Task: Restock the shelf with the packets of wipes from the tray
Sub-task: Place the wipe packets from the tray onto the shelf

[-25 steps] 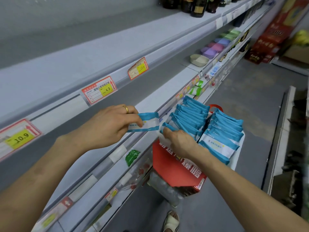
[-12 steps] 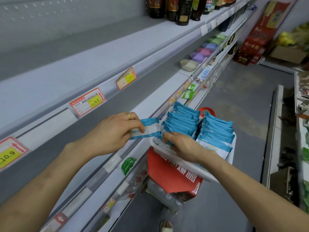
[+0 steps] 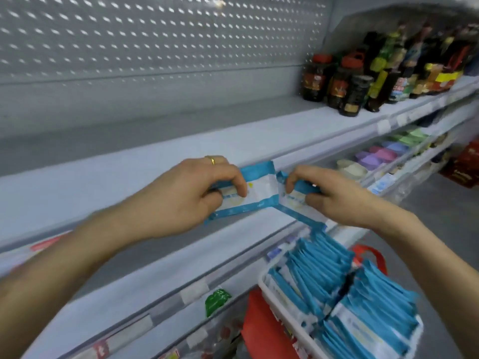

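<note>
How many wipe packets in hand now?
2: one blue-and-white plastic wipes packet in the left hand, a second packet in the right hand; extras behind could be hidden.

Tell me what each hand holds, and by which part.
Left hand grips a blue-and-white plastic wipes packet by its left end; right hand pinches a second such packet by its right end.

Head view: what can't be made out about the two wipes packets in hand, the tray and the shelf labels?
Head view only:
- Left blue-and-white wipes packet and right blue-and-white wipes packet: print motion-blurred, partly covered by the left hand and right hand.
- White plastic tray: cut off by the bottom edge, so packet count unknown.
- Shelf-edge price labels: blurred, unreadable.
</note>
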